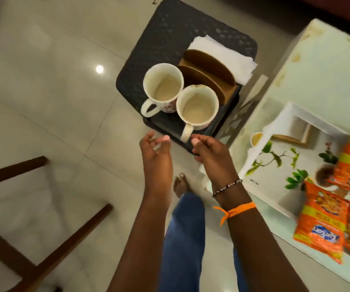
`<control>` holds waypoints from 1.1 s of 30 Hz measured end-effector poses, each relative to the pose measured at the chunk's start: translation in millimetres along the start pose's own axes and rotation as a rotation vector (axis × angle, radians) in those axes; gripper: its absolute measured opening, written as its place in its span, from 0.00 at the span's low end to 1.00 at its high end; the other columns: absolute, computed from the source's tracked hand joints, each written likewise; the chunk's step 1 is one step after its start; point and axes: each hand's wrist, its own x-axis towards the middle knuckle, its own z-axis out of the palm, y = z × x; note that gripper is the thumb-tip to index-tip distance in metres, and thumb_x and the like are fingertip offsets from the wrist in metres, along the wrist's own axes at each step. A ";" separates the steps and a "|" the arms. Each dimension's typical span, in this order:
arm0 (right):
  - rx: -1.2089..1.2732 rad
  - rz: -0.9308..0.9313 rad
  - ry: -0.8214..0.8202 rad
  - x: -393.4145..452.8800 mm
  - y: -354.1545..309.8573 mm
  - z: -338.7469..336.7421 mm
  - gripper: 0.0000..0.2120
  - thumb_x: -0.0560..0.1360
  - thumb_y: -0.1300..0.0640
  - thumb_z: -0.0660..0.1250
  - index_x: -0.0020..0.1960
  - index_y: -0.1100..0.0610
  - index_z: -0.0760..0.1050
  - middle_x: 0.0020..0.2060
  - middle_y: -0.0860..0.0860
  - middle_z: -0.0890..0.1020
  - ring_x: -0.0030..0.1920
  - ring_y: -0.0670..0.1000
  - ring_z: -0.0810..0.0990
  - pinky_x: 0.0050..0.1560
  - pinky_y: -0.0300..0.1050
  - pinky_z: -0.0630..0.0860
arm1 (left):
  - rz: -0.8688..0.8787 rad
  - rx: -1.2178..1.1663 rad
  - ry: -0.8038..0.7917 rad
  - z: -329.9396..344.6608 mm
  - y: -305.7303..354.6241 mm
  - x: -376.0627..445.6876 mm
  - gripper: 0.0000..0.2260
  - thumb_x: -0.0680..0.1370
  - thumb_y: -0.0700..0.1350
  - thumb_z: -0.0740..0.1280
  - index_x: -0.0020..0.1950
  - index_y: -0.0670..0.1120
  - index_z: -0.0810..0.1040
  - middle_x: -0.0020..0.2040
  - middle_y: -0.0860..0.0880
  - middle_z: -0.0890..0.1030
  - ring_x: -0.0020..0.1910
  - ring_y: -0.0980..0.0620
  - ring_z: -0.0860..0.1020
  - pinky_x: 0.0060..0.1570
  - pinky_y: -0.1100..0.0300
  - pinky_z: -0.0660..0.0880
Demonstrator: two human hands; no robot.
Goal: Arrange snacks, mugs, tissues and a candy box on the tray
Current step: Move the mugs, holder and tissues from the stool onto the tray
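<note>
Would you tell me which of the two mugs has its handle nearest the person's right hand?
The nearer mug: its handle points toward the right hand, almost touching the thumb. The farther mug turns its handle leftward.

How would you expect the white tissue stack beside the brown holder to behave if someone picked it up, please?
The tissue stack looks thin and soft, so it would probably flop and feel very light. Its loose layered edges suggest sheets may slide apart unless pinched together.

I count two mugs, one tissue stack, one tray, and at least three snack packets.
</note>
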 end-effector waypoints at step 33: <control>0.224 -0.039 0.532 -92.7 95.0 -123.5 0.06 0.74 0.61 0.64 0.44 0.62 0.78 0.37 0.55 0.80 0.39 0.49 0.78 0.39 0.31 0.78 | 0.228 0.390 -0.438 39.4 -70.5 -88.0 0.11 0.77 0.47 0.63 0.35 0.56 0.78 0.42 0.48 0.81 0.44 0.52 0.77 0.48 0.55 0.73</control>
